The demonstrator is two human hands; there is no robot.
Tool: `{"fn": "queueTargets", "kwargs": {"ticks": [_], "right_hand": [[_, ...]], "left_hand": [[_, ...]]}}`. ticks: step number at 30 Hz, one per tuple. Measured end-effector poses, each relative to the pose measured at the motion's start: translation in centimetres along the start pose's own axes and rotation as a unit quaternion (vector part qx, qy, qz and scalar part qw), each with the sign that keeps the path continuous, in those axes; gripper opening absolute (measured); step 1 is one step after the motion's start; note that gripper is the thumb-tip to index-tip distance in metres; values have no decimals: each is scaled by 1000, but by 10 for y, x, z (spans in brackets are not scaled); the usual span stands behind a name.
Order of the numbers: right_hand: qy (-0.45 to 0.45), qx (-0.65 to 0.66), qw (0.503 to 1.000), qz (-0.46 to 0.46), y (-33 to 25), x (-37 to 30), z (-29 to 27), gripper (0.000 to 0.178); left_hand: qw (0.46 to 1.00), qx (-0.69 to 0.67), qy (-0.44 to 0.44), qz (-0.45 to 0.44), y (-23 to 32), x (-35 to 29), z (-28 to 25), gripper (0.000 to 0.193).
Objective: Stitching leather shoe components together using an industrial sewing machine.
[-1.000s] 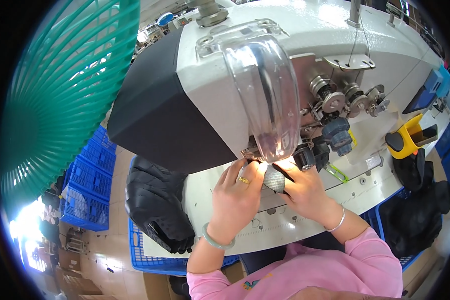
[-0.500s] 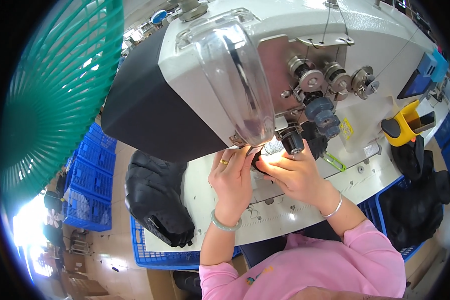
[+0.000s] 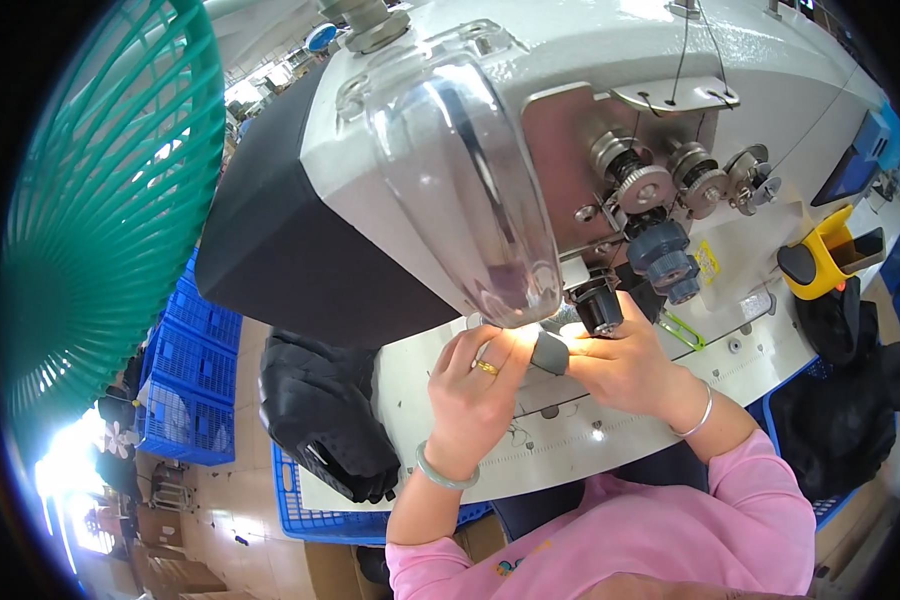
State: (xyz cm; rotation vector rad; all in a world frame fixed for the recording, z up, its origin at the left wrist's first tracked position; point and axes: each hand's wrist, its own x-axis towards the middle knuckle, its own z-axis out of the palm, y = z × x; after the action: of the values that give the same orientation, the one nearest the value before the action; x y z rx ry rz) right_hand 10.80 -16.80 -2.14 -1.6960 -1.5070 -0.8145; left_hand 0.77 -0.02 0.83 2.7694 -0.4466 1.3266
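A small dark grey piece with a rounded edge (image 3: 550, 353), likely fabric, lies between my hands under the head of a white sewing machine (image 3: 770, 65). My left hand (image 3: 475, 395), with a ring and a bangle, is closed with its fingertips at the piece's left edge. From the right, my right hand (image 3: 625, 368) pinches the piece's other side. Its raised forefinger is by the black part (image 3: 599, 308) near the needle area. Lamp light glares on the fingertips, and the needle itself is hidden.
Black garments or bags (image 3: 320, 420) lie left on the white table (image 3: 560, 440). A green fan (image 3: 110, 200) stands at far left, above stacked blue crates (image 3: 195, 375). At right are a yellow holder (image 3: 828, 240), a green-handled tool (image 3: 685, 332) and more black pieces (image 3: 835, 420).
The grey piece now shows between my hands, where a dark edge was mostly covered before. My left fingers have turned flatter toward it. The whole view has shifted slightly.
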Motion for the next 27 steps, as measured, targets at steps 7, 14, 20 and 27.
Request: {"fn": "queueTargets", "kwargs": {"ticks": [7, 14, 20, 27], "right_hand": [[4, -7, 1000, 2, 0, 1, 2, 21], [19, 3, 1000, 13, 0, 2, 5, 26], [3, -2, 1000, 3, 0, -5, 2, 25], [-18, -28, 999, 11, -5, -12, 5, 19]], "left_hand": [[999, 21, -24, -1, 1, 2, -3, 31], [1000, 14, -24, -8, 0, 4, -3, 33], [998, 42, -20, -32, 7, 0, 0, 32], [939, -191, -18, -285, -5, -5, 3, 31]]}}
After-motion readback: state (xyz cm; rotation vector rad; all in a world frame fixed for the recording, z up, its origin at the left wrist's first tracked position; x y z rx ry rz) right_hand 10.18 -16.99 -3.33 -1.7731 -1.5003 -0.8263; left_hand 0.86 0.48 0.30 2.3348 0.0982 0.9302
